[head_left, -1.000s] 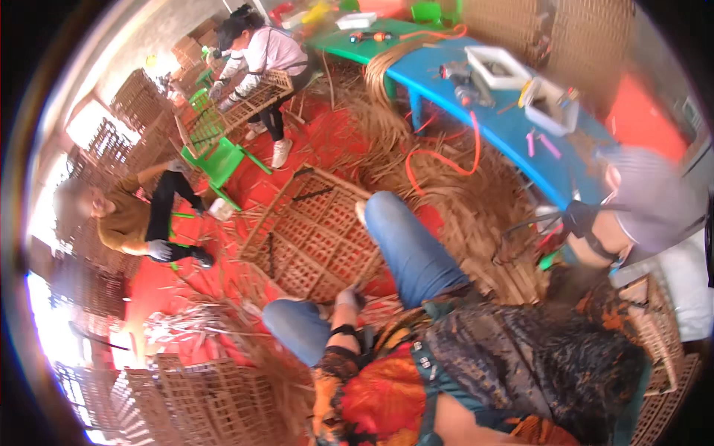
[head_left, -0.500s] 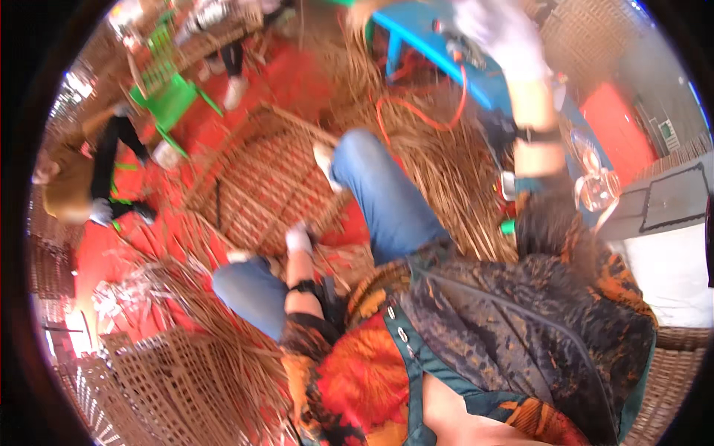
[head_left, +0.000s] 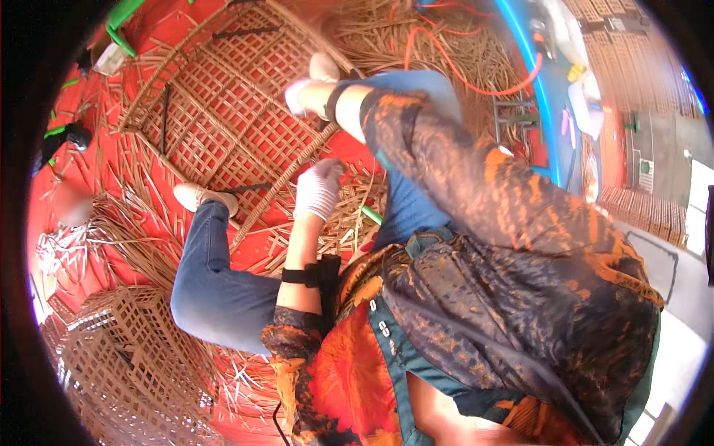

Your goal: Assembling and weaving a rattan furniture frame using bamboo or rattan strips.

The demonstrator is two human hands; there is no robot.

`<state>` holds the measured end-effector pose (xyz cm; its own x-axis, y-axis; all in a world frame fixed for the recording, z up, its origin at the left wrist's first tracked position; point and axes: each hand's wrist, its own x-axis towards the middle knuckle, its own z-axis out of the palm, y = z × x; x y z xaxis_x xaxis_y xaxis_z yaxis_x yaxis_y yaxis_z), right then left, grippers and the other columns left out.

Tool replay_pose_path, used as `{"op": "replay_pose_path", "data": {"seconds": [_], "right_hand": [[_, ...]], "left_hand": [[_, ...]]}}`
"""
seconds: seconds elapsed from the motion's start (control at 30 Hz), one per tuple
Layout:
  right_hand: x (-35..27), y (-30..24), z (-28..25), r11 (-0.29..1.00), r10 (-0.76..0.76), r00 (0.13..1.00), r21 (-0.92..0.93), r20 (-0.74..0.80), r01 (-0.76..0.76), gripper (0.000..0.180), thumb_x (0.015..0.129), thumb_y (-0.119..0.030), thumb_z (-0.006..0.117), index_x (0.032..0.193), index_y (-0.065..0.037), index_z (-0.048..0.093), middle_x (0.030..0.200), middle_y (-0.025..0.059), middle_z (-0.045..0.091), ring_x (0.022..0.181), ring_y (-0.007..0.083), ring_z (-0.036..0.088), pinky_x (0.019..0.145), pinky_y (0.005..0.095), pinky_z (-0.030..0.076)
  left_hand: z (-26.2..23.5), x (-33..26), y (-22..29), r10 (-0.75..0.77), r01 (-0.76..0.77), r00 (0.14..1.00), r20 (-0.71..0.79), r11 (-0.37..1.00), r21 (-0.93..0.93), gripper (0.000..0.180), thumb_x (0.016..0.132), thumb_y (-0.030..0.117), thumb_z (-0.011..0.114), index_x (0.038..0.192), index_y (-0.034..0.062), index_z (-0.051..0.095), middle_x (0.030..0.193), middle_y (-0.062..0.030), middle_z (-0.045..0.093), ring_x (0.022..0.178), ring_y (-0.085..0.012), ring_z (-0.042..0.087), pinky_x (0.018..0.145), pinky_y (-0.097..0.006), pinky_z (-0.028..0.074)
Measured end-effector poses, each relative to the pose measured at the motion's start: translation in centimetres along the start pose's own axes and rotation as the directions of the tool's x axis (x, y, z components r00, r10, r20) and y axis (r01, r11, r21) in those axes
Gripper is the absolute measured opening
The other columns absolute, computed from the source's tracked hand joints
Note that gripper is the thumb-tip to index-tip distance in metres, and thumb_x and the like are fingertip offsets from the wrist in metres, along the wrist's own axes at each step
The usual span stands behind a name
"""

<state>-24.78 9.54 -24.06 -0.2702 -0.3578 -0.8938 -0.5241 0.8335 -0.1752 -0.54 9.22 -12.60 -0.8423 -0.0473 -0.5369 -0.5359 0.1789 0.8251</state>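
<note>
A large flat woven bamboo panel (head_left: 230, 97) with a lattice of strips and a thick bound rim lies in front of me on the red floor. My left hand (head_left: 320, 189), in a white striped glove, is beside the panel's near right edge with its fingers curled in. Whether anything is inside them, I cannot make out. Over the panel's right part is my right hand (head_left: 297, 97), also in a white glove; it is small and blurred, and its fingers are not clear. Dark strips (head_left: 165, 119) cross the lattice in several places.
My shoes (head_left: 204, 197) are close to the panel's edge. Loose bamboo strips (head_left: 465, 59) lie in piles at the upper right and on the left. A blue table (head_left: 529, 56) with an orange hose (head_left: 424, 37) stands at right. Woven baskets (head_left: 134, 357) are at lower left.
My right hand has come down and left from the blue table to the panel. My left hand sits slightly further right and higher, and the view has turned toward the panel.
</note>
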Motion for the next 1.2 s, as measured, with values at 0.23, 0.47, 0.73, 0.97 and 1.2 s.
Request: {"op": "replay_pose_path", "data": {"seconds": [0.23,0.47,0.73,0.97,1.2], "right_hand": [[2.3,-4.0,11.7,0.990,0.140,0.990,0.041,-0.031,-0.138,0.035,0.077,-0.015,0.064,0.112,-0.012,0.066,0.116,0.0108,0.063,0.107,0.0278,0.061,0.086,0.0421,0.050],[-0.8,0.2,11.7,0.989,0.146,0.981,0.012,-0.130,-0.146,0.025,0.082,-0.014,0.058,0.102,-0.005,0.069,0.107,0.0159,0.066,0.100,0.0303,0.064,0.080,0.0435,0.052],[-3.5,-3.8,10.5,0.998,0.069,0.984,0.002,-0.162,-0.070,0.030,0.081,-0.015,0.060,0.110,-0.008,0.066,0.114,0.0119,0.064,0.106,0.0266,0.061,0.083,0.0413,0.050],[0.2,-2.7,10.5,1.000,-0.026,0.983,-0.014,-0.182,0.024,0.027,0.079,-0.017,0.060,0.104,-0.007,0.069,0.109,0.0144,0.065,0.099,0.0304,0.064,0.082,0.0426,0.051],[-0.3,1.7,9.9,0.983,0.023,0.995,-0.177,-0.095,-0.039,0.032,0.079,-0.016,0.059,0.108,-0.008,0.067,0.116,0.0130,0.063,0.103,0.0309,0.062,0.083,0.0455,0.051]], "left_hand": [[-1.0,-0.4,-0.4,-0.023,-0.048,0.974,0.224,0.951,0.306,0.018,0.083,0.021,0.057,0.093,0.0080,0.066,0.082,-0.0202,0.064,0.083,-0.0370,0.062,0.074,-0.044,0.049],[0.8,0.9,1.9,0.066,-0.193,0.942,0.328,0.907,0.373,0.018,0.083,0.020,0.055,0.094,0.0102,0.065,0.083,-0.0200,0.064,0.082,-0.0371,0.062,0.073,-0.044,0.049],[-3.6,-2.1,3.2,0.022,-0.080,0.995,0.095,0.739,0.669,0.021,0.086,0.021,0.051,0.098,0.0142,0.067,0.083,-0.0170,0.065,0.082,-0.0343,0.063,0.073,-0.042,0.049],[-5.3,-2.5,4.3,0.033,-0.035,0.999,0.018,0.681,0.732,0.014,0.082,0.019,0.054,0.087,0.0135,0.066,0.085,-0.0137,0.066,0.083,-0.0329,0.064,0.074,-0.043,0.050],[-1.8,-0.3,8.4,-0.025,-0.146,0.980,0.198,0.584,0.799,0.020,0.086,0.020,0.049,0.095,0.0148,0.066,0.090,-0.0168,0.066,0.088,-0.0342,0.063,0.077,-0.043,0.049]]}}
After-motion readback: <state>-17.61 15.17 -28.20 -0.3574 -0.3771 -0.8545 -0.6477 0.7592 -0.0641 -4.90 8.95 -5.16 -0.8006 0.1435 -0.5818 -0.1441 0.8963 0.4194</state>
